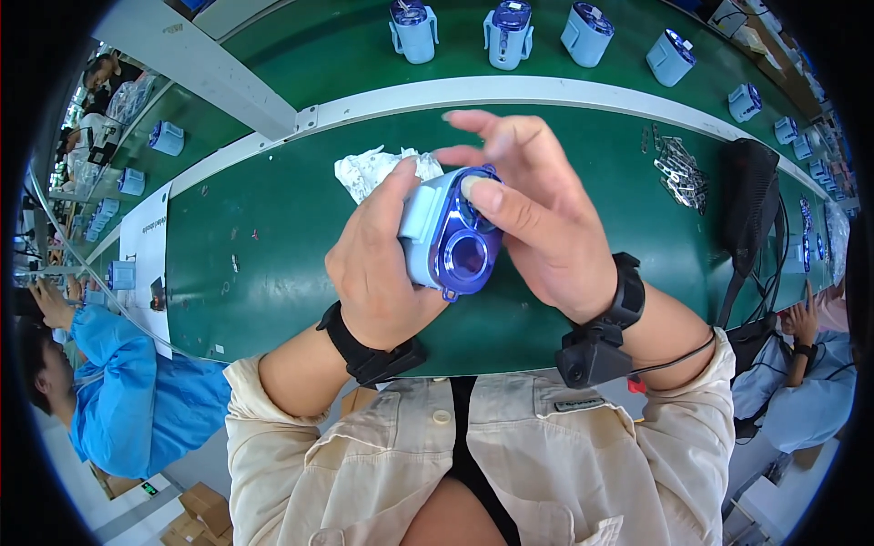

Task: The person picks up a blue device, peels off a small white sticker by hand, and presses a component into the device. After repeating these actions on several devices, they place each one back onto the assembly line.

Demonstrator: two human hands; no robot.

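My left hand (369,259) is wrapped round a light-blue plastic device (419,223) with a glossy, see-through dark-blue top. It is held tilted above the bench, its top facing up to the right and a round dark window at the lower end. The thumb of my right hand (560,227) rests on the upper part of that top. The other fingers of this hand are spread apart in the air beyond the device. Behind my left hand a crumpled white wipe or paper (360,170) lies on the bench, partly hidden by my fingers.
On the green bench (273,291) a pile of small metal parts (681,173) lies at the right, beside a black bag (748,205) with cables. Several similar devices (508,36) stand past the white rail (546,88). Co-workers sit at left (127,382) and right (801,391).
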